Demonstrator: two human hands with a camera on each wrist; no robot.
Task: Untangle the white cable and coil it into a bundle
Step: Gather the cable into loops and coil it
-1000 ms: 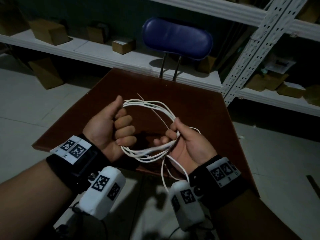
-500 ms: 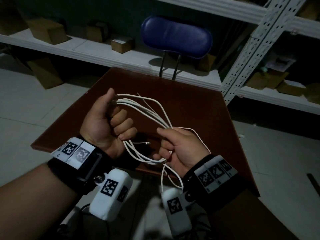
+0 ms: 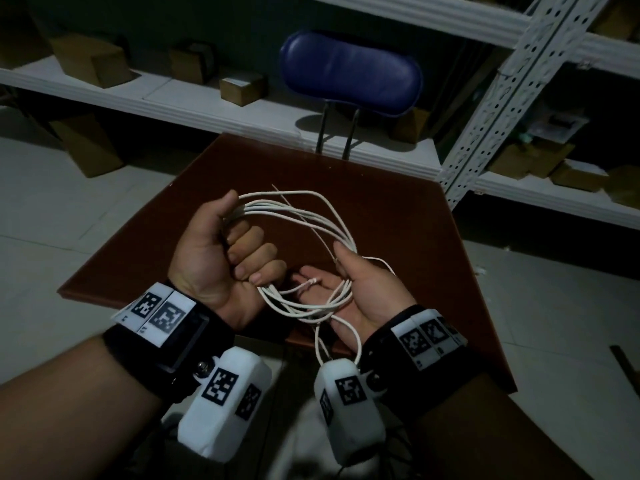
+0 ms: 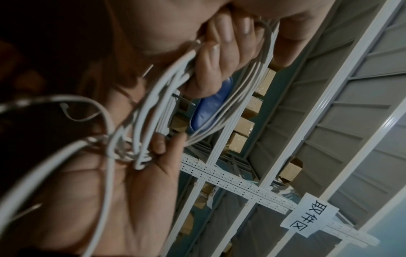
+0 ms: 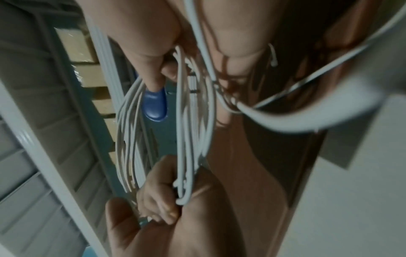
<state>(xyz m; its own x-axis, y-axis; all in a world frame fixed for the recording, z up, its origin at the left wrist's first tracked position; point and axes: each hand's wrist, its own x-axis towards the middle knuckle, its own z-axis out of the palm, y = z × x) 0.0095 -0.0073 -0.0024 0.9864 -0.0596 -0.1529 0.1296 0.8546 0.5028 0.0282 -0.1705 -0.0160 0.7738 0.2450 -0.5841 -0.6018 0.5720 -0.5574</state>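
**A:** Left hand [image 3: 221, 258] fisted tight round one end of the white cable [image 3: 298, 216] coil, several loops bunched in there. Right hand [image 3: 360, 292] gone from a closed pinch half a second ago to an open upturned palm, with only the thumb [image 3: 341, 254] pressing the strands.

**B:** Looks like a regrip, then. Loops fanned wider apart now, held in the air over the brown table [image 3: 398, 209], 1 tail dangling below the wrists.

**A:** Yep. Small knotted end [image 3: 311, 281] lying loose across the palm. Mostly coiled by the look of it, just needs the tail wound in.
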